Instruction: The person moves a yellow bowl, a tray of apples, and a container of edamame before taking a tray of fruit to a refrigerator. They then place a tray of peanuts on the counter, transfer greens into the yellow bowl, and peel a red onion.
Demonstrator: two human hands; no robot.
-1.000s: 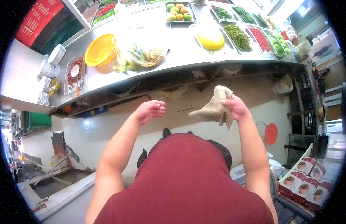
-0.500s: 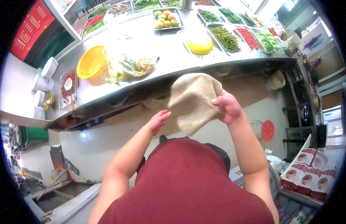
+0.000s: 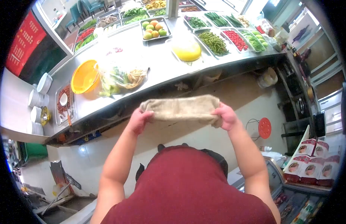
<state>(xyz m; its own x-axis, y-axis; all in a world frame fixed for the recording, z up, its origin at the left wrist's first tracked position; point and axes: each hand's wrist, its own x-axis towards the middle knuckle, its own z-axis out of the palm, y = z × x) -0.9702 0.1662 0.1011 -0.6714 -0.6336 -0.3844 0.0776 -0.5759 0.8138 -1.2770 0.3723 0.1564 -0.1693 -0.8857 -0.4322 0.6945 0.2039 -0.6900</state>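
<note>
Beige cloth (image 3: 182, 108) stretches crosswise between your two hands, in front of your body and above the floor (image 3: 184, 136), near the front edge of the surface (image 3: 158, 71). Your left hand (image 3: 140, 120) grips one end and your right hand (image 3: 227, 116) grips the other, each with the thumb pressed on the near side. The middle spans the gap in a folded band, and a loose corner droops by your right hand.

On the surface beyond, to the left, you have a tray of small reddish-brown pieces (image 3: 62, 110) with a ladle (image 3: 63, 99) in it. Just beside that tray sits an orange-yellow basin (image 3: 83, 77), with a clear plastic bag of greens (image 3: 117, 80) next to it. Farther right are a rounded yellow thing (image 3: 186, 49), a tray of green and orange round produce (image 3: 155, 30), a tray of green pods (image 3: 214, 42) and a tray of small red produce (image 3: 235, 39). Stacked white dishes (image 3: 35, 99) stand at the far left.
</note>
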